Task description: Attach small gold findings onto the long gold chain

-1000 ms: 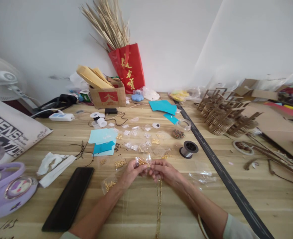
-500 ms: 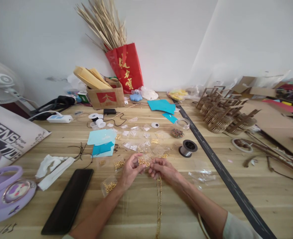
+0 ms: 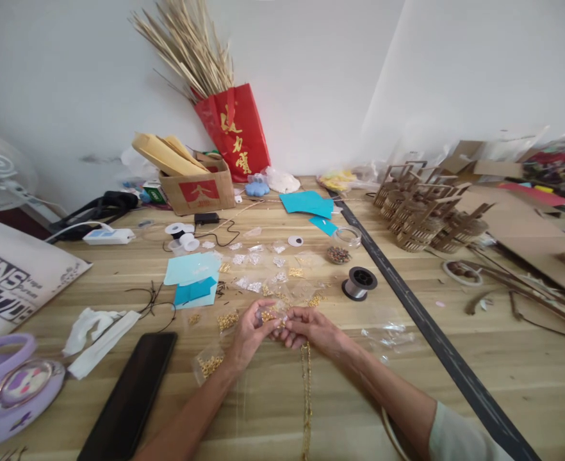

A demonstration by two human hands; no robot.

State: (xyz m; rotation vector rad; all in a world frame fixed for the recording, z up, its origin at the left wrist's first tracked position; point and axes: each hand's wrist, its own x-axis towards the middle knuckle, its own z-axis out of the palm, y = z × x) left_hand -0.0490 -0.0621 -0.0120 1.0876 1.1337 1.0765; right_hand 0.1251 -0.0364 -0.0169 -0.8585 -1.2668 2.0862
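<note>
My left hand point(image 3: 248, 333) and my right hand point(image 3: 311, 328) meet over the wooden table point(image 3: 273, 410), fingers pinched together on a small clear bag of gold beads point(image 3: 271, 314). A gold chain point(image 3: 305, 397) runs from under my right hand toward me. More small clear bags of gold and silver bits point(image 3: 258, 272) lie spread just beyond my hands. One bag of gold pieces point(image 3: 209, 363) lies beside my left wrist.
A black phone point(image 3: 129, 397) lies at the left front, with white tissue point(image 3: 95, 330), a purple container point(image 3: 4, 390) and a printed bag point(image 3: 8, 282). A wire spool point(image 3: 358, 283), a bead jar point(image 3: 339, 254), blue paper point(image 3: 191, 278), a cardboard box point(image 3: 193, 186), a red bag point(image 3: 232, 131) and wooden lattice pieces point(image 3: 426, 218) stand farther off.
Both hands have sunk slightly toward the table while still pinching the small bag. The camera has shifted, so the table's things sit a little more to the left.
</note>
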